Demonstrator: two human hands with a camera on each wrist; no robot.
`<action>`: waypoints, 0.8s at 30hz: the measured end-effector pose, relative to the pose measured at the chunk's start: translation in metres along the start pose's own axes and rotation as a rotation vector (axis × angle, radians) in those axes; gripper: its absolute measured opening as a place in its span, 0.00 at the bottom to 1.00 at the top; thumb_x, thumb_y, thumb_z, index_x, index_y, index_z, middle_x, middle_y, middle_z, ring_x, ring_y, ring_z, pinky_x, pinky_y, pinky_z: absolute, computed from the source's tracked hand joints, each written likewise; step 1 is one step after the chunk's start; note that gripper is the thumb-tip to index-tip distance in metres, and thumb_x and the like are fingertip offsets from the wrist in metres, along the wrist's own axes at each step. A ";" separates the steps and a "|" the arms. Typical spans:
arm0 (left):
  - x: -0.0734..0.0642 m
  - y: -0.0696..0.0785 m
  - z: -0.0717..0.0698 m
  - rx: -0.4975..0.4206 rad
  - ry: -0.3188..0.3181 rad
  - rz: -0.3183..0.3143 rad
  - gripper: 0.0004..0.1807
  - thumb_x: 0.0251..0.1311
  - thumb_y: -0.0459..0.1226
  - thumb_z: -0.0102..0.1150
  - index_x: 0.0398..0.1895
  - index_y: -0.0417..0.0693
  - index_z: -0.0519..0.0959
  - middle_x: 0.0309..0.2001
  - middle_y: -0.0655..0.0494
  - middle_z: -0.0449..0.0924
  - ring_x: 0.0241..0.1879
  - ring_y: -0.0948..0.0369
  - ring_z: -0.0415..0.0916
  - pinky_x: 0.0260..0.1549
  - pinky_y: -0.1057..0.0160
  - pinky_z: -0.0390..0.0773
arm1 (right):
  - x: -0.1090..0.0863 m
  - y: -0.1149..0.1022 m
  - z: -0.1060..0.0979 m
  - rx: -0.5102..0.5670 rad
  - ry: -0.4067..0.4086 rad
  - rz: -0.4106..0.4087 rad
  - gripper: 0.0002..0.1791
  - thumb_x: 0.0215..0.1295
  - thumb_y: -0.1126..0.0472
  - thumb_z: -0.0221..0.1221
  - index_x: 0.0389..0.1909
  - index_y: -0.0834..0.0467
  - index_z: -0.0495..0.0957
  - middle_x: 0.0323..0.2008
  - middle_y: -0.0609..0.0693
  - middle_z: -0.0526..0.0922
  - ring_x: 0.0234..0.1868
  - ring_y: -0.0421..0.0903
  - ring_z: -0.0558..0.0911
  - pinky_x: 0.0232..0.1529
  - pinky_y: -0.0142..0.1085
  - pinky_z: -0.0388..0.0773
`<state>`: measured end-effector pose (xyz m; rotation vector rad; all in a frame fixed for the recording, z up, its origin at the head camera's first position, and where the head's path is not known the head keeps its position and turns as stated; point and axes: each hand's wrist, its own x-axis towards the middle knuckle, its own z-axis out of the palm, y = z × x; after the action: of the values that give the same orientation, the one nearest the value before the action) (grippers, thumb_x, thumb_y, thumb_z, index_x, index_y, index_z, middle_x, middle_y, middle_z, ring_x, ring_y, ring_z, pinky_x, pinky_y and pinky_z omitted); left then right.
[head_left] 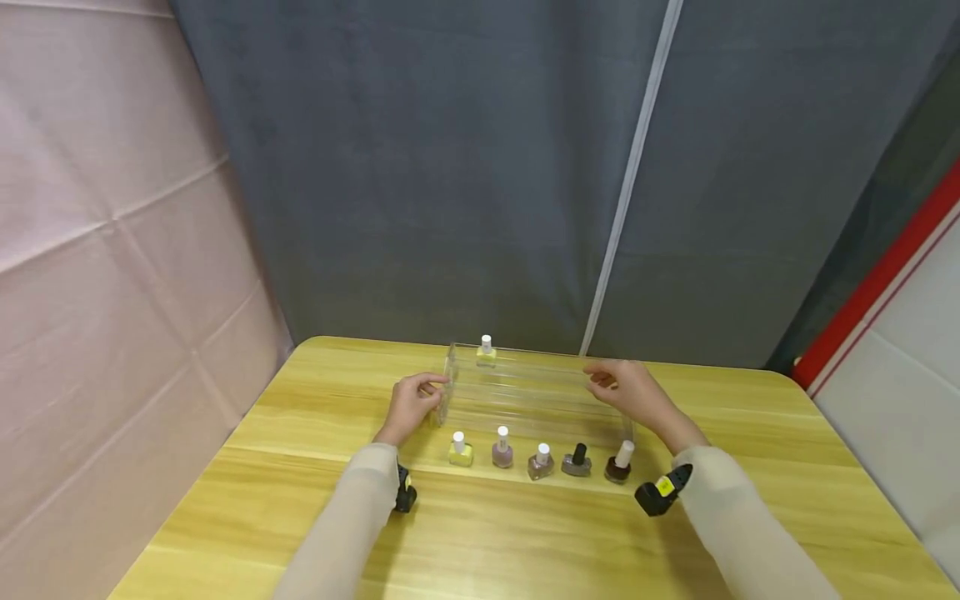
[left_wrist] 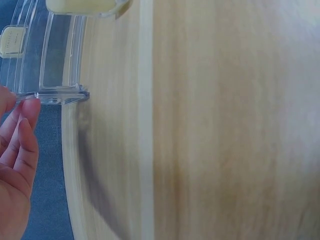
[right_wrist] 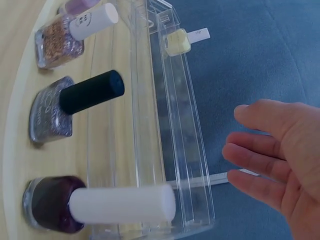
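A clear stepped display rack [head_left: 517, 400] stands toward the back of the table. One yellow nail polish bottle [head_left: 486, 357] sits on its top tier at the left. My left hand [head_left: 412, 404] pinches the rack's left side panel between thumb and fingers, as the left wrist view shows. My right hand [head_left: 628, 390] hovers by the rack's upper right, fingers loosely bent and holding nothing. In front of the rack stands a row of bottles: yellow [head_left: 461, 455], lilac [head_left: 502, 455], copper glitter [right_wrist: 56, 42], grey glitter with black cap [right_wrist: 52, 112], and dark purple with white cap [right_wrist: 52, 204].
The wooden table [head_left: 480, 542] ends at a grey curtain [head_left: 450, 208] just behind the rack. A pink cloth wall [head_left: 112, 250] is on the left; a white panel with a red edge [head_left: 900, 367] stands on the right.
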<state>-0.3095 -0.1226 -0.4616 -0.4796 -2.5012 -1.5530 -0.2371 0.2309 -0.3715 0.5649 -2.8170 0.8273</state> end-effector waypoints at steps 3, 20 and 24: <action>0.002 -0.001 0.000 0.004 0.006 0.001 0.13 0.55 0.24 0.56 0.42 0.40 0.83 0.26 0.48 0.79 0.19 0.56 0.76 0.16 0.68 0.70 | -0.004 0.002 -0.001 0.001 0.004 0.001 0.15 0.61 0.67 0.58 0.49 0.69 0.77 0.41 0.61 0.81 0.40 0.54 0.80 0.41 0.46 0.77; 0.002 -0.004 -0.002 -0.002 0.005 -0.041 0.12 0.55 0.24 0.57 0.42 0.40 0.83 0.25 0.50 0.79 0.18 0.55 0.76 0.13 0.70 0.66 | -0.032 0.011 -0.006 -0.007 0.004 0.027 0.16 0.61 0.67 0.58 0.50 0.68 0.76 0.42 0.61 0.81 0.39 0.53 0.81 0.39 0.46 0.78; 0.002 -0.004 -0.002 0.003 0.004 -0.042 0.13 0.55 0.24 0.57 0.42 0.41 0.83 0.25 0.50 0.79 0.18 0.54 0.76 0.13 0.70 0.65 | -0.038 0.014 -0.006 -0.008 0.005 0.045 0.16 0.62 0.67 0.58 0.49 0.69 0.77 0.42 0.61 0.81 0.39 0.53 0.81 0.39 0.46 0.78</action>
<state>-0.3132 -0.1260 -0.4635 -0.4250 -2.5259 -1.5638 -0.2073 0.2569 -0.3833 0.4999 -2.8373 0.8231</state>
